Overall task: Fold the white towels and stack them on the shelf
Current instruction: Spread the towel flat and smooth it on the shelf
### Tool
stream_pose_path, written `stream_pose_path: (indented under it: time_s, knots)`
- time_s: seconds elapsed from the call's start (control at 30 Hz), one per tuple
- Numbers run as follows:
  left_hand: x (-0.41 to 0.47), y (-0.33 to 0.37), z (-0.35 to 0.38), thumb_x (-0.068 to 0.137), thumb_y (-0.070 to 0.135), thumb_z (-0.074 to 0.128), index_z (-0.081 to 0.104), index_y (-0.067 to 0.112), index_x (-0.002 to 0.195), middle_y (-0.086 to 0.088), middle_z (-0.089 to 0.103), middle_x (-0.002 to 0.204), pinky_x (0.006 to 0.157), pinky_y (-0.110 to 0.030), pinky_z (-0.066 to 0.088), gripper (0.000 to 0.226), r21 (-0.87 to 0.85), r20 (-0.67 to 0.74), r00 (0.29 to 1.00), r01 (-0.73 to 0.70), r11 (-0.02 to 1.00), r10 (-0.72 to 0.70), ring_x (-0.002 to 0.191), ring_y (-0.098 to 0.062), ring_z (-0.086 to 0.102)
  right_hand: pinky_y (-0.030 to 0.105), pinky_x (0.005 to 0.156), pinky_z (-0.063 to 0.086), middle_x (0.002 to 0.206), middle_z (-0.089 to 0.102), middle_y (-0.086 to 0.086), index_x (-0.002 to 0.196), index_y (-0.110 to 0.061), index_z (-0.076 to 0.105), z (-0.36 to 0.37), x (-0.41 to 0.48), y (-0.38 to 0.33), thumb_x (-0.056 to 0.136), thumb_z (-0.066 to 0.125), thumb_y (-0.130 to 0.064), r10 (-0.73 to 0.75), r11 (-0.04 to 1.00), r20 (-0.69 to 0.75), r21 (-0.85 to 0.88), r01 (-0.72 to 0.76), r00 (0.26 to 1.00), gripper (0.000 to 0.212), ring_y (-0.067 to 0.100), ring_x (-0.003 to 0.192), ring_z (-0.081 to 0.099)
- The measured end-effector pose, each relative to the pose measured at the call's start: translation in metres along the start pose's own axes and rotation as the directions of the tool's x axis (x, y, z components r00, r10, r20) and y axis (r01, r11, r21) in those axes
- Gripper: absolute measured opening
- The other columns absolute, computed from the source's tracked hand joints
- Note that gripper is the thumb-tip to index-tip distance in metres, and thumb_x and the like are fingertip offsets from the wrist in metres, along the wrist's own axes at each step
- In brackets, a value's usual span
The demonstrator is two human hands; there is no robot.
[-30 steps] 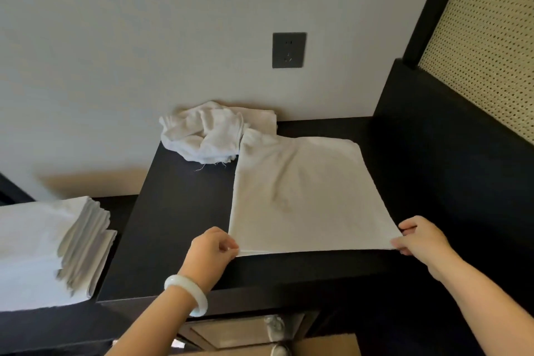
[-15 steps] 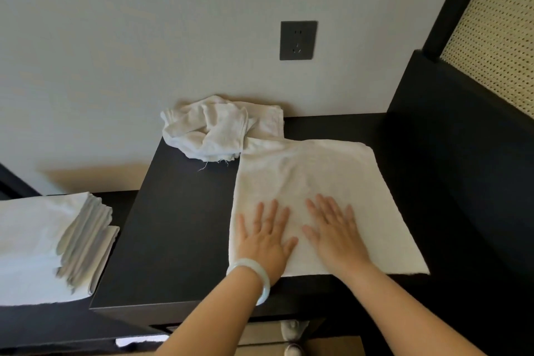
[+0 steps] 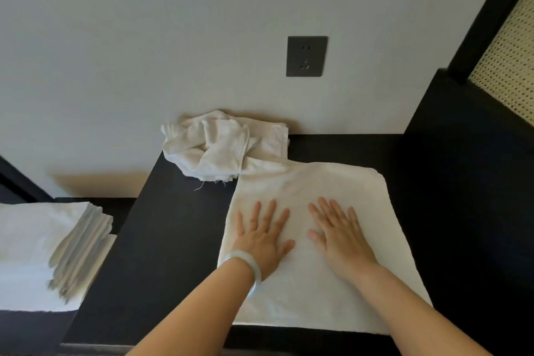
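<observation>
A white towel [image 3: 358, 191], folded into a flat rectangle, lies on the dark tabletop [image 3: 161, 240]. My left hand [image 3: 264, 235], with a pale bangle on the wrist, lies palm down on the towel's left half, fingers spread. My right hand [image 3: 339, 235] lies flat beside it on the towel's middle, fingers spread too. Neither hand grips the cloth. A crumpled heap of white towels [image 3: 219, 147] sits at the back of the tabletop against the wall, touching the flat towel's far left corner. A stack of folded white towels [image 3: 43, 251] rests on the lower surface at the left.
A dark wall socket [image 3: 307, 56] is on the pale wall above the table. A tall dark cabinet side [image 3: 468, 182] with a woven cane panel [image 3: 511, 63] borders the table on the right. The table's left edge drops to the lower dark shelf [image 3: 124, 208].
One second ago both hands pinched the towel's near corners. They let go and now lie flat on the towel, slid further from me than half a second ago.
</observation>
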State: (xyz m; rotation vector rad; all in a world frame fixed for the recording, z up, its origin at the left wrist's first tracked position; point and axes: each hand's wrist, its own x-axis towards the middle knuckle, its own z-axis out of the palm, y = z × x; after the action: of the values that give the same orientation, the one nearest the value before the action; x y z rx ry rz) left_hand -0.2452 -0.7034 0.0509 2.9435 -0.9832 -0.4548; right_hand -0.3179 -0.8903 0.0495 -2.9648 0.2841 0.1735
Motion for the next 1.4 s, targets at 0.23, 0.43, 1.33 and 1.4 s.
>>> stream_pose_path:
  time_s: [0.23,0.43,1.33,1.4]
  knots:
    - [-0.076,0.009,0.015,0.092,0.066,0.016,0.023,0.031,0.155,-0.004,0.016,0.163,0.115,-0.053,0.0,0.072,0.078,-0.012,1.0,-0.022,0.997,0.022,0.148,-0.029,0.012,0.035,0.117,0.002,0.162,0.024,0.003,0.155,-0.026,0.03,-0.004,-0.066,0.001,0.093,0.016,-0.058,-0.084,0.996,0.017,-0.029,0.085,0.996,0.071,0.023,0.147,0.03]
    - [-0.021,0.008,-0.005,0.092,0.064,-0.001,-0.02,0.034,0.151,0.004,-0.035,0.156,0.117,-0.047,-0.021,0.068,0.045,-0.081,0.997,0.005,0.999,-0.001,0.144,-0.024,-0.032,0.028,0.116,-0.025,0.161,-0.021,-0.014,0.157,-0.031,-0.007,-0.003,-0.009,0.001,0.104,0.017,-0.053,-0.128,0.989,-0.039,0.072,0.131,0.991,0.062,0.002,0.141,-0.03]
    - [0.063,-0.07,-0.068,0.088,0.019,0.067,0.065,0.027,0.093,0.006,0.067,0.088,0.075,-0.028,0.046,0.009,-0.796,-0.049,0.842,0.292,0.531,-0.537,0.084,-0.014,0.061,0.015,0.06,0.045,0.095,0.055,-0.014,0.089,-0.041,0.054,-0.058,0.11,0.131,0.079,0.078,-0.026,0.023,0.962,0.288,0.255,-0.099,0.957,0.03,0.006,0.081,0.06]
    - [0.062,-0.07,-0.067,0.087,0.017,0.069,0.068,0.024,0.089,0.004,0.069,0.086,0.071,-0.027,0.047,0.007,-0.841,-0.062,0.83,0.255,0.476,-0.555,0.082,-0.016,0.063,0.017,0.062,0.049,0.09,0.063,-0.009,0.093,-0.043,0.053,-0.067,0.11,0.13,0.077,0.078,-0.022,0.001,0.959,0.37,0.264,-0.107,0.929,0.036,0.009,0.078,0.064]
